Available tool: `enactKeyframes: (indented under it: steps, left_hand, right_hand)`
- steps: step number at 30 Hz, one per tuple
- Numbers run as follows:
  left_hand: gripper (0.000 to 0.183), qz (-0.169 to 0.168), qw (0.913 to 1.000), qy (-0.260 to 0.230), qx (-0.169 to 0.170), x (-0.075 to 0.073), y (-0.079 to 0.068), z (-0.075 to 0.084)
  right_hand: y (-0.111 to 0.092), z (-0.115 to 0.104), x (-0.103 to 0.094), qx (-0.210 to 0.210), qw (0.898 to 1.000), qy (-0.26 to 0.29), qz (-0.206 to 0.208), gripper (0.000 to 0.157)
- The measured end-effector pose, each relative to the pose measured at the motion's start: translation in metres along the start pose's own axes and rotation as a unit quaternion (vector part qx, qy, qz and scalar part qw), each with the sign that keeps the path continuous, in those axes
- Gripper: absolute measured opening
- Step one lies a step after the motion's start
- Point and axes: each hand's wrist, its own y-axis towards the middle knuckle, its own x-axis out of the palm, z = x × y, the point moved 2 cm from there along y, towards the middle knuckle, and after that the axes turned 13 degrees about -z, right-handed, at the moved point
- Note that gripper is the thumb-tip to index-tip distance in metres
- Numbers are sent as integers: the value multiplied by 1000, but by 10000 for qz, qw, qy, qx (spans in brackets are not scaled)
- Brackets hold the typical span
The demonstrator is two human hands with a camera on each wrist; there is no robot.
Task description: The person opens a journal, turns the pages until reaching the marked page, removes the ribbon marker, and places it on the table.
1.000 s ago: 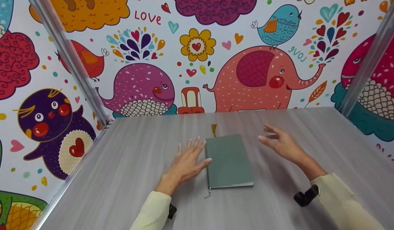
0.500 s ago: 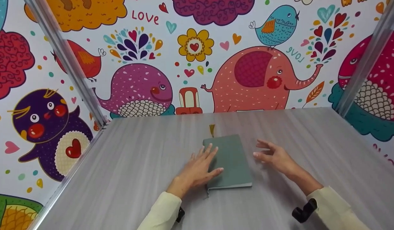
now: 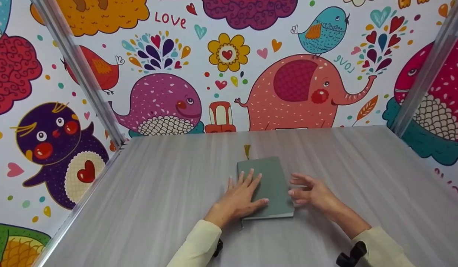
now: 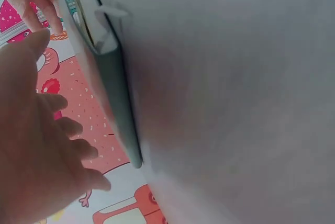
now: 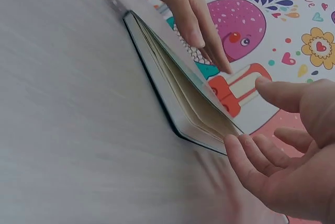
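A green hardcover notebook [image 3: 275, 181] lies closed on the grey wood-grain table [image 3: 169, 185]. A gold tassel [image 3: 247, 150] sticks out past its far edge, and a thin bookmark ribbon [image 4: 112, 12] hangs from the near end. My left hand [image 3: 236, 202] spreads its straight fingers over the left half of the cover; the left wrist view shows them raised above it. At the right edge, my right hand [image 3: 316, 194] has its palm turned inward and fingers loosely bent, fingertips right by the page edges [image 5: 183, 98]. Slight gaps show between the pages and the front cover.
Behind the table rises a wall [image 3: 229, 89] printed with cartoon animals. Metal posts [image 3: 84, 74] stand at the back corners, and a metal rail [image 3: 78, 207] runs along the left side. Each wrist carries a small black camera [image 3: 351, 254].
My left hand has moved right, from beside the spine to over the cover. My right hand has come left and nearer to me, up to the notebook's right edge. The notebook stays in place.
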Motion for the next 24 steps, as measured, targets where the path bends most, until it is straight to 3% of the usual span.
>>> enactKeyframes:
  steps: [8,17,24]
  left_hand:
    - [79,-370,9993,-64,44,1,9,5]
    - [77,-806,9967,-3,-29,-1,14,9]
    - [77,-924,9956,-93,-154,-3,17,11]
  right_hand:
    - [3,5,7,194,9990,408,39,79]
    - [2,11,9,191,9951,956,-190,83]
    - [1,10,10,251,9937,1075,-214,82]
